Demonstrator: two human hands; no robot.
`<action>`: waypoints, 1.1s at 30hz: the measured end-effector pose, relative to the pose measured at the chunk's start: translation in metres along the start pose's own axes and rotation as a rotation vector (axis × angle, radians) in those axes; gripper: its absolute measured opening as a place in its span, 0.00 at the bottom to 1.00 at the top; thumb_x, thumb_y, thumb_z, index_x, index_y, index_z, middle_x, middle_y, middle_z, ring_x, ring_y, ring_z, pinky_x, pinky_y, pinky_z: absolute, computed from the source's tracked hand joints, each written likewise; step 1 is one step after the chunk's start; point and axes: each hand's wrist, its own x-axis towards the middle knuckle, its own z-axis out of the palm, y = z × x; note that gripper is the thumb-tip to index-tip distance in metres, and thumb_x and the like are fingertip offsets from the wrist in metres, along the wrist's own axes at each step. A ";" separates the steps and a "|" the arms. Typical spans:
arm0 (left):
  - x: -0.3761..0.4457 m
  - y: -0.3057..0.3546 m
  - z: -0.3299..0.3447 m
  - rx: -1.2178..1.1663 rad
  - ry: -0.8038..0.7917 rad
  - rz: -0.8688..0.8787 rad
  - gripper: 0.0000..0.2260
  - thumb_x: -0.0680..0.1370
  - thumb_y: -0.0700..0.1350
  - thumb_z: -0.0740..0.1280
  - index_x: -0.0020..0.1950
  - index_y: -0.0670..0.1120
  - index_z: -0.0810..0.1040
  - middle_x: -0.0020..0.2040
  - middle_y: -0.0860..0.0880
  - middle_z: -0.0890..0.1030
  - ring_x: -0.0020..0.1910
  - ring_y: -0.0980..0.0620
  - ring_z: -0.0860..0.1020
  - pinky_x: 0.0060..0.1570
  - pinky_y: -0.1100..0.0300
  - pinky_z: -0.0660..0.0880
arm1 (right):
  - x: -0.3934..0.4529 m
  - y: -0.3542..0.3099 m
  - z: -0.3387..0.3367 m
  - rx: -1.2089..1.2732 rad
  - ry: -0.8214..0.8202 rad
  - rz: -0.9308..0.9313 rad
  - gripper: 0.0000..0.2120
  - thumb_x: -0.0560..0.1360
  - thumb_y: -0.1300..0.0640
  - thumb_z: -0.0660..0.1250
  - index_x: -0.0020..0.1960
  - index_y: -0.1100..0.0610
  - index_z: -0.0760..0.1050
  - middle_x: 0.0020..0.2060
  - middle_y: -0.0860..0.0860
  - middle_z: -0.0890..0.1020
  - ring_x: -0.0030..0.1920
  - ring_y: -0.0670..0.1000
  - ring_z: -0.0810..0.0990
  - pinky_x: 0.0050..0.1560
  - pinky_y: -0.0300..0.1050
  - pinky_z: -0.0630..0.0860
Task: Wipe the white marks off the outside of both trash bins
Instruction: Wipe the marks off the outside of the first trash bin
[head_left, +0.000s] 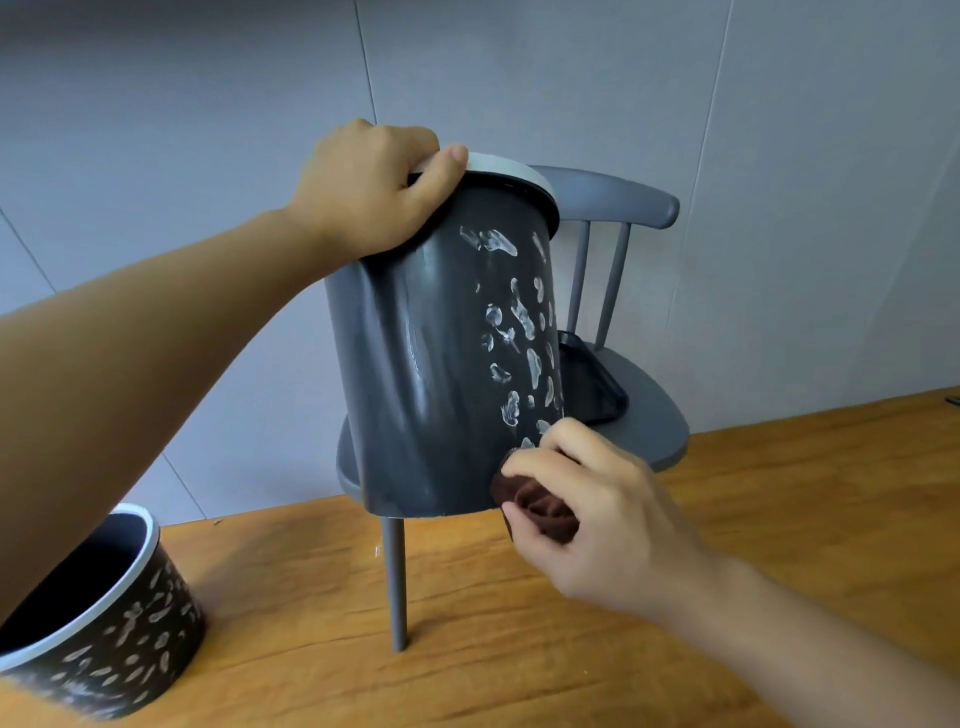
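Second trash bin (98, 613): upright on the floor, below the left forearm, marks all round, untouched. Left hand (363, 192): fingers curled over the white rim (511, 174), gripping the held trash bin (415, 364), which hangs tilted below that hand, long axis running down toward the right hand. White marks (519, 332): a band directly above the right hand, along the bin's right flank. Right hand (597, 514): clenched round a brown cloth (540, 509), pressed to the bin's lower edge; likely stroke is upward. Grey chair (639, 415): behind the bin.

Two dark trash bins (447, 364) (104, 618) — both white-marked, one brown cloth (540, 506), one grey chair (644, 415), one black tray (597, 384)
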 end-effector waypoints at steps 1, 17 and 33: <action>0.000 0.000 0.000 -0.003 -0.002 0.011 0.23 0.82 0.60 0.54 0.34 0.45 0.60 0.27 0.46 0.65 0.32 0.38 0.66 0.35 0.48 0.68 | -0.004 -0.001 0.001 -0.002 -0.008 -0.001 0.07 0.76 0.53 0.73 0.53 0.55 0.82 0.45 0.49 0.74 0.46 0.44 0.74 0.44 0.42 0.79; 0.007 0.013 -0.002 -0.011 -0.067 0.054 0.23 0.81 0.60 0.53 0.33 0.46 0.59 0.26 0.48 0.65 0.32 0.40 0.65 0.35 0.53 0.60 | 0.011 0.016 -0.037 0.097 0.185 0.189 0.05 0.74 0.50 0.71 0.48 0.49 0.81 0.43 0.42 0.79 0.43 0.45 0.81 0.40 0.36 0.76; -0.011 0.032 -0.005 0.024 0.103 0.095 0.21 0.81 0.60 0.53 0.31 0.51 0.57 0.24 0.50 0.63 0.28 0.42 0.66 0.31 0.54 0.61 | 0.107 0.023 -0.054 0.009 0.537 0.187 0.13 0.74 0.47 0.76 0.57 0.48 0.85 0.48 0.48 0.82 0.49 0.48 0.81 0.52 0.39 0.78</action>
